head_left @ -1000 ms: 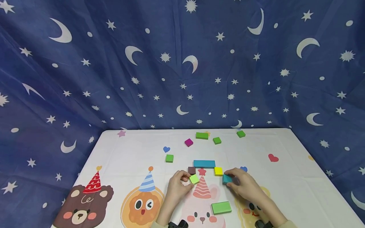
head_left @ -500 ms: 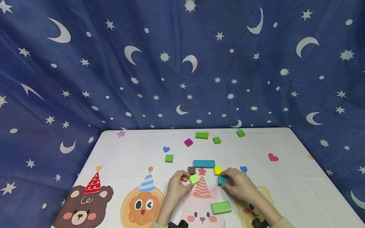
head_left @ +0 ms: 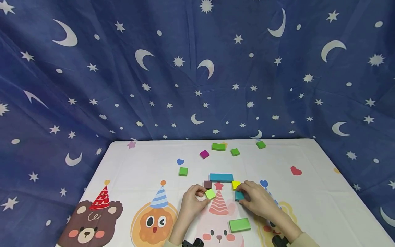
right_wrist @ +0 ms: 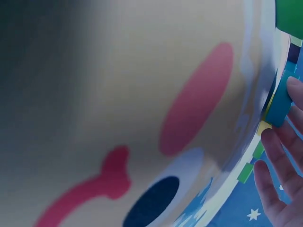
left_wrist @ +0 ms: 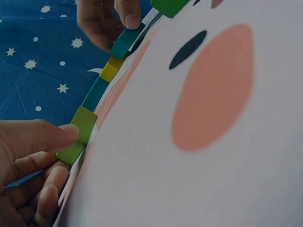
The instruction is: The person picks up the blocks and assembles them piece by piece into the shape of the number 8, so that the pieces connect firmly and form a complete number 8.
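Note:
My left hand pinches a lime-green block between thumb and finger, just below a dark brown block. With thumb and fingertips my right hand grips a teal block, directly below a yellow block. A long blue block lies across the top, between and above the brown and yellow ones. In the left wrist view the thumb presses the lime block; the other hand holds the teal block. The right wrist view shows the teal block at the fingertips.
A light green long block lies nearer the front edge. Farther back are a purple block, a green long block and small green blocks. A dark blue curtain hangs behind the white printed tablecloth.
My right hand has moved left with the teal block, which now sits below the yellow block rather than to its lower right. My left hand and the lime block look unmoved.

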Motion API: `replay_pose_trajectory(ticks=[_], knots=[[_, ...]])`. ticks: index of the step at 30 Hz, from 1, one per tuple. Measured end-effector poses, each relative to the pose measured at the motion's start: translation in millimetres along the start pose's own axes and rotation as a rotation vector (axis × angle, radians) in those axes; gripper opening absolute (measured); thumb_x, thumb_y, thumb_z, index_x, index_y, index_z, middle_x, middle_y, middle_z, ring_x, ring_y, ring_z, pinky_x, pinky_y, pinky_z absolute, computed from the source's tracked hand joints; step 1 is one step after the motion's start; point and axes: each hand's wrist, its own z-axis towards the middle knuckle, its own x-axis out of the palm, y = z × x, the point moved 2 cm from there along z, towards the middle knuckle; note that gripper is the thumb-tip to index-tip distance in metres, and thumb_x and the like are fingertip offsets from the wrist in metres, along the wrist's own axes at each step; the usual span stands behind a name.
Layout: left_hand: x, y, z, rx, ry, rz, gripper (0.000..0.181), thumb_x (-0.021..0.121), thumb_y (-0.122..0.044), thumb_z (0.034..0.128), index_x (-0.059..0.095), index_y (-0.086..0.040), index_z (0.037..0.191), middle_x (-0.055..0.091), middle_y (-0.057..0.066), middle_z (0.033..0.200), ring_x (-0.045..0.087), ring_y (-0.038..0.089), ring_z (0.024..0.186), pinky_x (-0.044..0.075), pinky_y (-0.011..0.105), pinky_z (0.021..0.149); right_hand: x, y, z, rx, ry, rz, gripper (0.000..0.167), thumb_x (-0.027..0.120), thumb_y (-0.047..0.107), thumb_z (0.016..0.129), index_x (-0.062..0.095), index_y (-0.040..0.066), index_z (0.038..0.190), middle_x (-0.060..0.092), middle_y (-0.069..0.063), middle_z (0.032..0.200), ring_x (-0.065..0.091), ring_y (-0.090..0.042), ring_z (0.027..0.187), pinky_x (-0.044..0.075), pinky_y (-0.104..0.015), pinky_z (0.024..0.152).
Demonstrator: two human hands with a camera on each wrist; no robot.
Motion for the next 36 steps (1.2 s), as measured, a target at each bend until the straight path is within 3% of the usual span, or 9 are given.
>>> replay_pose_trajectory(ticks=[12,27,36], knots=[[0.9,0.7,-1.3,0.043,-0.010,-0.008,0.028,0.081,-0.002,0.0664,0.066,-0.007,0.089,0.060,0.002,0.082,0.055,0.010,0.075,0.045,0.017,0.065,0.7,3.7,4.8,-0.009,-0.011,0.028,0.035,0.085,0.025,0.070,0.058,0.023,0.091,0.057,0.014,0.082,0.042,-0.005,0.070,0.037,-0.020,0.065],[0.1,-1.3,-0.7,0.007,-0.001,0.009,0.027,0.081,-0.005,0.0690,0.066,-0.009,0.091,0.059,-0.001,0.083,0.052,0.006,0.075,0.044,0.016,0.063,-1.9,3.6,6.8,-0.029,-0.032,0.007,0.034,0.086,0.031,0.067,0.060,0.021,0.087,0.057,0.013,0.078,0.042,-0.005,0.069,0.037,-0.020,0.064],[-0.1,-2.7,-0.5,-0.001,-0.001,0.012,0.029,0.081,-0.004,0.0685,0.066,-0.009,0.092,0.059,-0.001,0.083,0.051,0.007,0.075,0.043,0.016,0.064,-6.0,0.0,2.5,0.072,0.025,-0.048,0.037,0.086,0.033,0.066,0.067,0.019,0.094,0.059,0.010,0.080,0.044,-0.006,0.071,0.042,-0.025,0.068]])
